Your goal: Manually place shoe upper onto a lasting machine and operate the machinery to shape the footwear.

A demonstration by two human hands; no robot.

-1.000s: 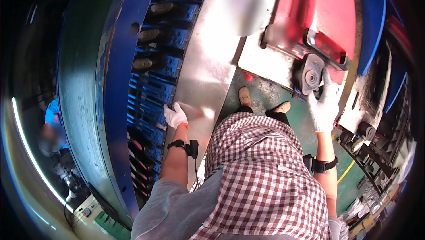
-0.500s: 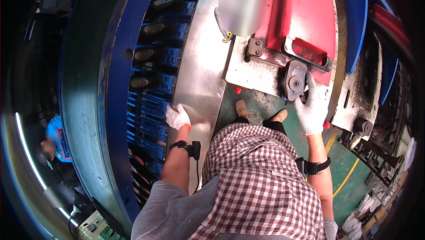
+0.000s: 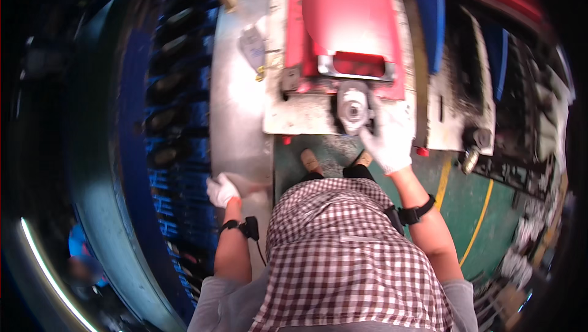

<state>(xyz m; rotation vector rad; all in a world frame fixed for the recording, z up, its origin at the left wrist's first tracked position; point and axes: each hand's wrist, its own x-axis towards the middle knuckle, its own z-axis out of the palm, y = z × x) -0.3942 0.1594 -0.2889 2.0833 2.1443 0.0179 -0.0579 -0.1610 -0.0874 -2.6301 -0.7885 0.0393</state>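
Note:
My right hand, in a white glove, grips the right side of a dark metal latch block with a round boss. Its thumb is at the block's lower end, and the fingers lie along the side. The block sits at the near end of a red machine cover, just below a metal-framed handle opening. Over the left edge of a bare metal ledge, my gloved left hand is curled, fingers bent toward the blue rack. Motion blur softens its fingertips.
Left of the ledge runs a blue rack with several dark shoe-like forms. A grey flat piece with a yellow hook lies on the ledge. A second machine plate stands to the right. Another person is at far left.
The whole view has shifted, so the red cover and latch block appear farther left. My right hand remains on the block; my left hand remains at the ledge's edge, lower in the picture.

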